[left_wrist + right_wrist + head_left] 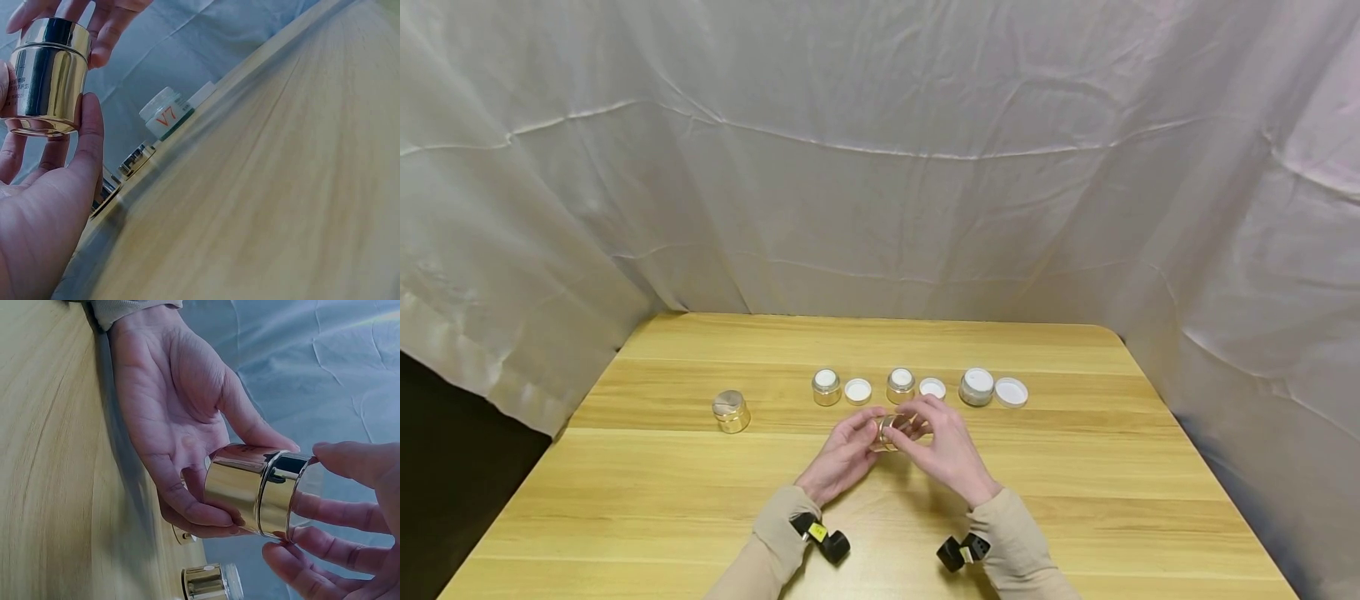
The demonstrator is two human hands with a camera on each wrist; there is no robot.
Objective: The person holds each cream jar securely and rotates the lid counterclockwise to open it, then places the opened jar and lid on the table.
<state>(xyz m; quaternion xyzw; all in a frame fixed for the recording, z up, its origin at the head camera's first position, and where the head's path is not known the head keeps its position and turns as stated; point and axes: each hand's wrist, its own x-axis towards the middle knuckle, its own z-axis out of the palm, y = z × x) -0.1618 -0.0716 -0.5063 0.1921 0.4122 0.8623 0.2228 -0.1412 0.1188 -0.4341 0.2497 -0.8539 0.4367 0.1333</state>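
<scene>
My left hand (844, 456) grips the body of a gold cosmetic jar (234, 481), which lies tilted on its side above the table. The thumb and fingers of my right hand (947, 447) hold the rim of the jar's gold lid (290, 494). In the left wrist view, small dark print runs down the jar's side. The lid sits on the jar, with a thin seam between the two. Just beyond the hands stands an uncapped gold jar (901, 387) with a white top, beside an upturned white-lined lid (932, 388).
A capped gold jar (732, 412) stands at the left. Farther back are another uncapped gold jar (827, 388) with an upturned lid (857, 391), and a frosted jar (977, 388) marked V7 with its lid (1011, 392). Pale curtains (880, 208) surround the wooden table (647, 500).
</scene>
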